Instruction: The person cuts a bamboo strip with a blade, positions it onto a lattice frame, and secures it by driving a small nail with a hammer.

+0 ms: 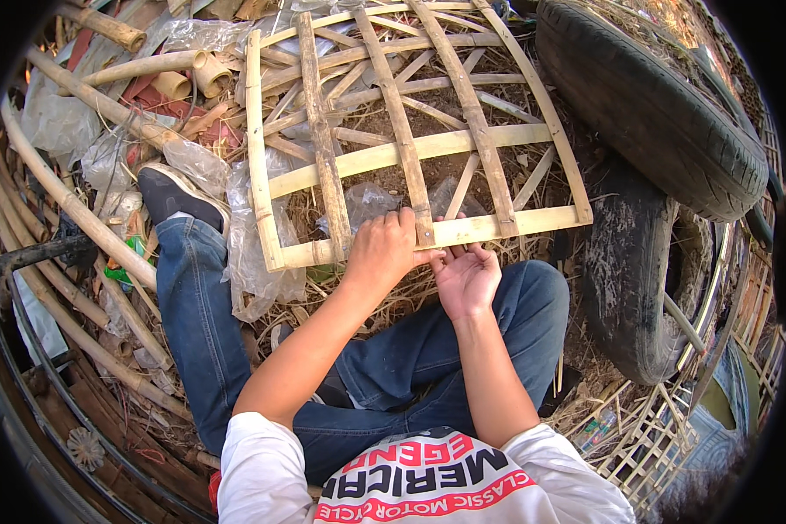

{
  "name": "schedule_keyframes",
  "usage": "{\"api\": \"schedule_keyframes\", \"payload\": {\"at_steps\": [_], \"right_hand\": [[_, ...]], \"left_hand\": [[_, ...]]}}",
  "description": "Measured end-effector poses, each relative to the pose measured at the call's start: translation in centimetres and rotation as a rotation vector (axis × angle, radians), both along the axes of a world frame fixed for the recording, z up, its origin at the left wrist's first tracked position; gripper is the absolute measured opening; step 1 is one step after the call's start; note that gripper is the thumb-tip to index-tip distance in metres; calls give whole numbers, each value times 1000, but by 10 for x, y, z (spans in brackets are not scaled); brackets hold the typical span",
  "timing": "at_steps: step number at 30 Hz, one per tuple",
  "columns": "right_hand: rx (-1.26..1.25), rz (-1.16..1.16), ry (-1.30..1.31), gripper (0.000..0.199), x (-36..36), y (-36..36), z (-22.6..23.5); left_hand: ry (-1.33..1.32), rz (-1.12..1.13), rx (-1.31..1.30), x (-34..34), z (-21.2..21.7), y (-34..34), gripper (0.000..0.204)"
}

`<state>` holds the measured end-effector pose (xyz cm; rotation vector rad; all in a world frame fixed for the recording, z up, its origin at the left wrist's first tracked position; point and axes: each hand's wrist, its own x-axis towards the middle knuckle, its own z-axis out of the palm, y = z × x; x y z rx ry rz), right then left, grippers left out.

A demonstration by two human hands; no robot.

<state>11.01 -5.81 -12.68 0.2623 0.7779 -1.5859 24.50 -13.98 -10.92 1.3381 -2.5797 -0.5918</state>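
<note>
A lattice frame [476, 230] of split bamboo strips lies in front of me, its near edge above my bent legs. My left hand [384, 251] is closed over the near strip, where an upright slat crosses it. A small dark spot like a nail head shows at that crossing. Just to the right, my right hand [467, 278] has its palm turned up and its fingers curled under the same strip. The two hands almost touch. Part of the right fingertips is hidden behind the strip.
Two worn tyres [646, 105] lean at the right. Bamboo poles [79, 201] lie along the left, by my shoe [183, 196]. Crumpled clear plastic [262, 218] and dry straw cover the ground. Black metal bars [48, 375] curve at lower left; thin woven slats [642, 463] lie at lower right.
</note>
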Motion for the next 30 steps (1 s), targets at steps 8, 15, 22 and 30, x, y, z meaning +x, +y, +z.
{"api": "schedule_keyframes", "payload": {"at_steps": [8, 15, 22, 30], "right_hand": [[95, 133, 104, 59, 2, 5, 9], [316, 462, 655, 39, -14, 33, 54], [280, 599, 1987, 25, -20, -48, 68], [377, 607, 2114, 24, -28, -58, 44]], "left_hand": [[-56, 3, -12, 1, -4, 4, 63], [-20, -2, -59, 2, -12, 5, 68], [-62, 9, -36, -3, -3, 6, 65], [-57, -8, -51, -9, -6, 8, 64]]}}
